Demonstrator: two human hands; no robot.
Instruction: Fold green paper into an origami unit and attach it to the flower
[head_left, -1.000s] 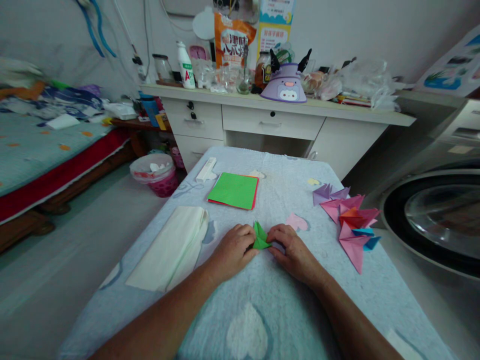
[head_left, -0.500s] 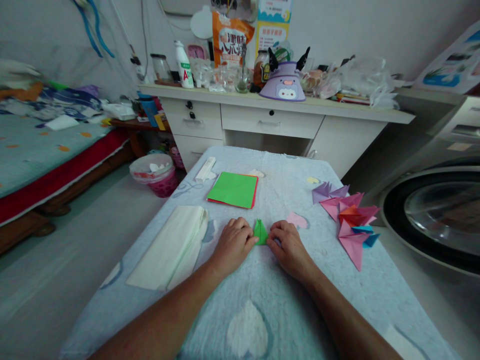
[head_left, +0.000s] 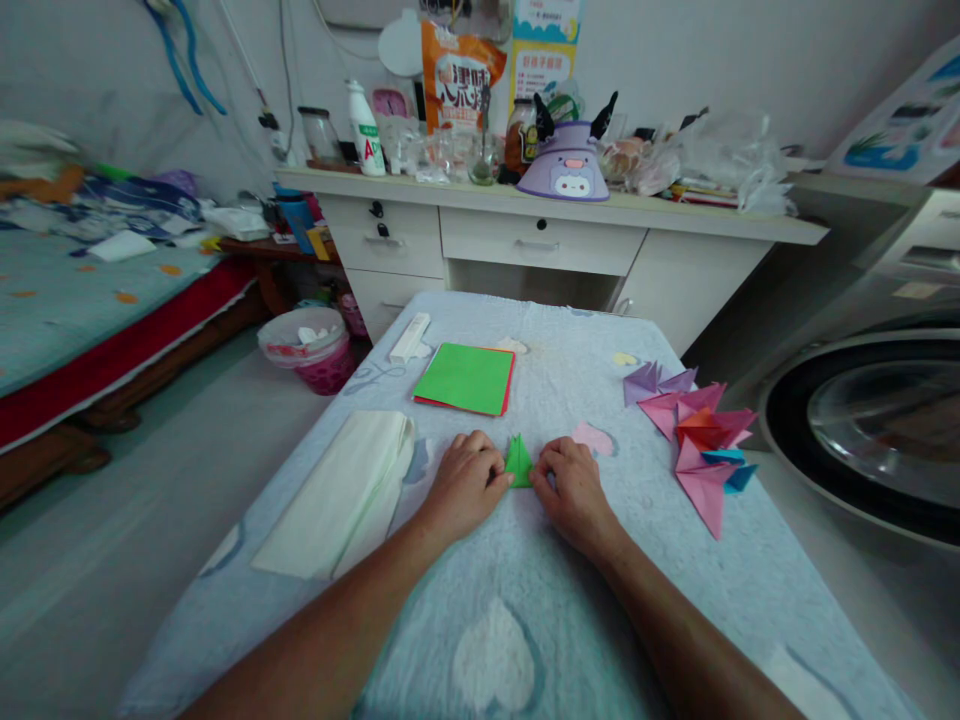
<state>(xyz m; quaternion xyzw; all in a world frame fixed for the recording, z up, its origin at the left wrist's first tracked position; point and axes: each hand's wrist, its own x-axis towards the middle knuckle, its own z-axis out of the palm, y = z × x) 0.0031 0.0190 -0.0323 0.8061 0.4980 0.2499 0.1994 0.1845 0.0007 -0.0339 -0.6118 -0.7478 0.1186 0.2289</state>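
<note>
So we've got the green folded paper [head_left: 518, 463] right in front of us on the desk [head_left: 600, 620], and we're calling that the centre of the clock, with 12 pointing away. Compared with a second ago, it's way neater: the flaps that splay apart in that earlier frame now sit together as a narrow triangle, points at 12, straight edge facing 6. Our left hand [head_left: 469, 485] is at 9, fingers curled, pinching the near-left corner; our right hand [head_left: 574, 490] mirrors it at 3, pinching the other corner. Nothing else budges: green-topped paper stack [head_left: 465, 378] at 11, white folded sheet [head_left: 337, 495] at 9 beyond the left hand, purple folded piece [head_left: 658, 384] at 2, and the pink, red and blue folded pieces [head_left: 701, 480] bunched up around 3.
</note>
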